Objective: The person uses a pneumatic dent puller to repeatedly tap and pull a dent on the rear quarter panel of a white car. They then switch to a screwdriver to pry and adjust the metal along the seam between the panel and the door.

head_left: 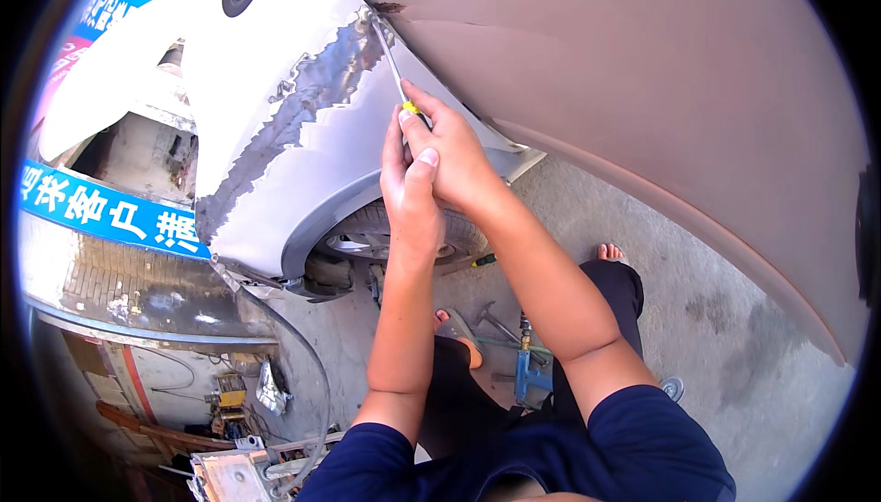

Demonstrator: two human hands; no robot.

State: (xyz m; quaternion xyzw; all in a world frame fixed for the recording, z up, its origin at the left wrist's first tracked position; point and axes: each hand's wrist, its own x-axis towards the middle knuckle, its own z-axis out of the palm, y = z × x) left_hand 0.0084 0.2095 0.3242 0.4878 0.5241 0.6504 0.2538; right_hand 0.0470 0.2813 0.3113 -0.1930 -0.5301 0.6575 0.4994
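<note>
Both of my hands are wrapped round a screwdriver [389,55] with a yellow-topped handle, my right hand [448,153] higher and overlapping my left hand [413,199]. Its metal shaft reaches up to the seam between a car's white front fender [358,153] and the large pinkish-grey open door panel [642,71]. A jagged strip of bare, dented metal [307,103] runs diagonally across the fender beside the shaft. The tip sits at the top of that seam, too small to make out exactly. Below the fender is the wheel [367,231], partly hidden behind my arms.
On the concrete floor [716,337] around my feet lie a hammer [496,314], a blue air tool [530,373] and another screwdriver [480,262]. A dark hose [312,360] hangs at the lower left, near a cart of equipment [234,474]. Blue banners [110,208] are at the left.
</note>
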